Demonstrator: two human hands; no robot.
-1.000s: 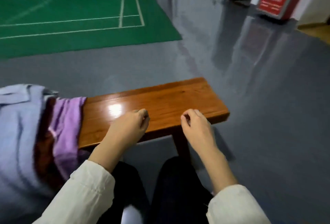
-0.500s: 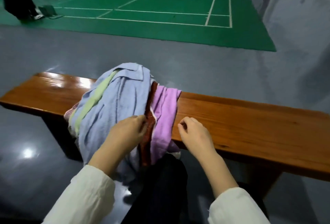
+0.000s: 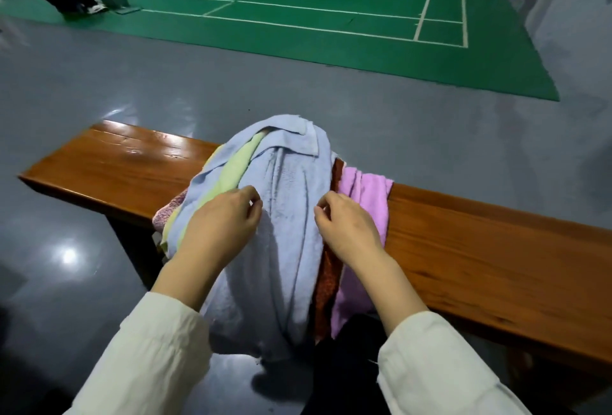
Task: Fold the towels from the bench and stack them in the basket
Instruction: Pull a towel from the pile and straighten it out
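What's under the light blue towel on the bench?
Poking out beneath the light blue towel: a pale green towel, a pink speckled cloth, a rust-brown cloth and a purple towel. Anything else beneath is covered.

- One blue towel (image 3: 291,169), one green towel (image 3: 231,176), one purple towel (image 3: 366,197), one brown towel (image 3: 328,279), one pink towel (image 3: 165,216): five.
- One desk (image 3: 126,163).
- One left hand (image 3: 225,221), one right hand (image 3: 347,227): two hands.

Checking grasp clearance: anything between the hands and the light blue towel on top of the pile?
Nothing visible. The left hand and right hand sit right over the light blue terry towel, which lies topmost on the pile across the wooden bench. The basket is out of view.
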